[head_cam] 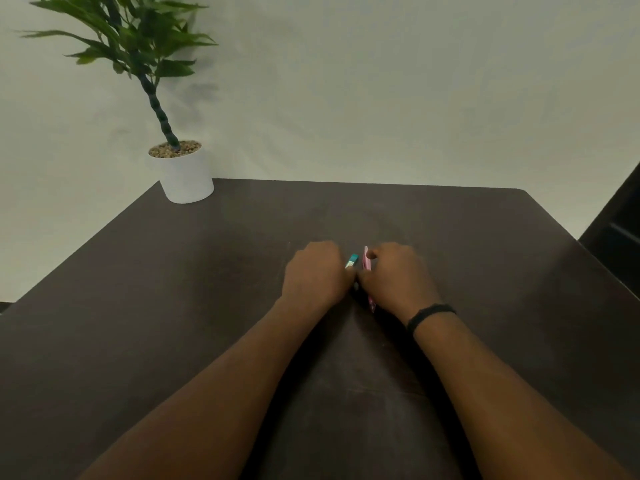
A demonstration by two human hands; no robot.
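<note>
Dark brown table [173, 306] by a pale wall; your hands meet at its middle.
Your left hand [317, 271] is curled around a small teal-and-white stick [352, 260]; just right of it, your right hand [394, 275] grips a slim pink plastic pen [365, 261].

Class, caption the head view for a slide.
At a dark table, the left hand grips a teal-tipped item, the right hand a pink pen.

Head view, downward, close over table [173, 289]

Dark table [173, 306] with potted plant [187, 176]
</note>
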